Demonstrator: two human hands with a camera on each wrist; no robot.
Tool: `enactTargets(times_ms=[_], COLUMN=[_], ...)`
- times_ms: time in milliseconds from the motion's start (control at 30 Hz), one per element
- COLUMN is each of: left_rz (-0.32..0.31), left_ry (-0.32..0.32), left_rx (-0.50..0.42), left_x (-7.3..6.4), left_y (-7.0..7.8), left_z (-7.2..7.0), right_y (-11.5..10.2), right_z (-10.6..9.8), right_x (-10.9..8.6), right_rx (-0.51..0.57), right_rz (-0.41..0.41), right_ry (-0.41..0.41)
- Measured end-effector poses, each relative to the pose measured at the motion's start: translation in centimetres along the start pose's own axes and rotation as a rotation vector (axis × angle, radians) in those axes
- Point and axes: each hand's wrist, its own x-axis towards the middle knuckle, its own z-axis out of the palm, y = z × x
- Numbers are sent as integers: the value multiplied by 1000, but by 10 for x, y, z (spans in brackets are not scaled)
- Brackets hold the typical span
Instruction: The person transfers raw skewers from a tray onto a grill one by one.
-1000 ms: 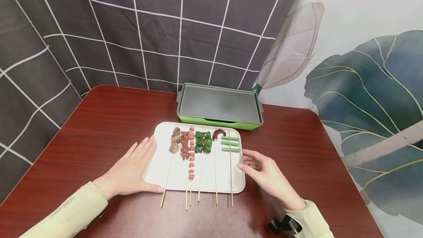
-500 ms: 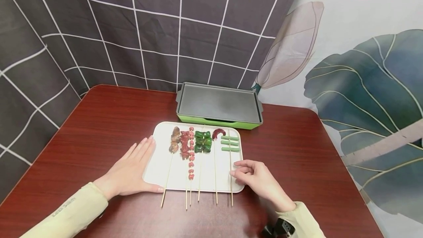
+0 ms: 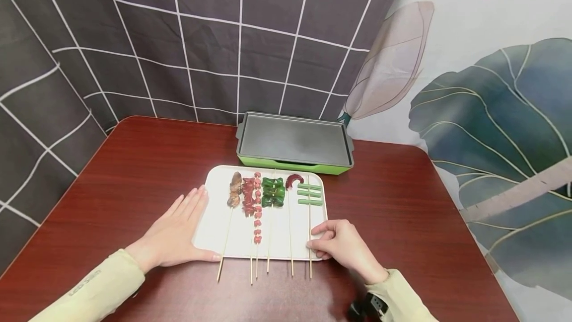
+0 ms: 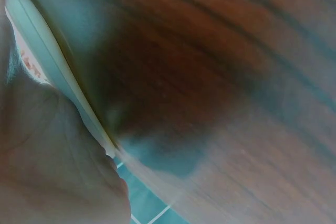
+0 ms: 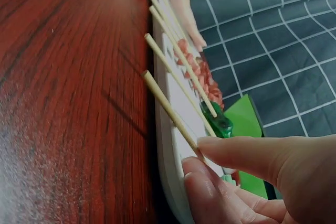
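A white tray (image 3: 279, 242) on the table carries several wooden skewers, their bare ends jutting over its front rim. My left hand (image 3: 174, 230) rests along the tray's left side, fingers straight, thumb by the front rim near the skewer of brown pieces (image 3: 234, 189). At the right, my right hand (image 3: 341, 245) pinches the stick of the skewer with green stalk pieces (image 3: 309, 194) between thumb and fingers. The right wrist view shows the thumb and a fingertip at this stick (image 5: 170, 111). Between lie skewers with red pieces (image 3: 249, 195), green pepper (image 3: 273, 193) and a dark red curled tentacle (image 3: 294, 180).
Directly behind the tray stands a green grill (image 3: 295, 138) with a flat dark top plate. The red-brown wooden table (image 3: 165, 148) extends around them. A dark grid-patterned cloth (image 3: 214, 39) hangs behind, and a leaf-patterned one (image 3: 500, 113) at the right.
My right hand has moved from the tray's right rim inward and toward the front, onto the stick of the rightmost skewer. The left hand has stayed in place.
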Motion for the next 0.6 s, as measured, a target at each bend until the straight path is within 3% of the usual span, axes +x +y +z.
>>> enactTargets(times_ms=[267,433,600], left_rz=[1,2,-2], left_ry=[10,10,16], left_rx=[-5,-10,-10], left_x=[-2,-3,-3], left_y=[0,1,0], left_z=[1,1,3], right_y=[1,8,11], right_z=[-2,-7,-10], right_x=[1,1,0], right_rx=[93,231,255], right_rz=[18,94,120], right_ry=[-32,-62,-83])
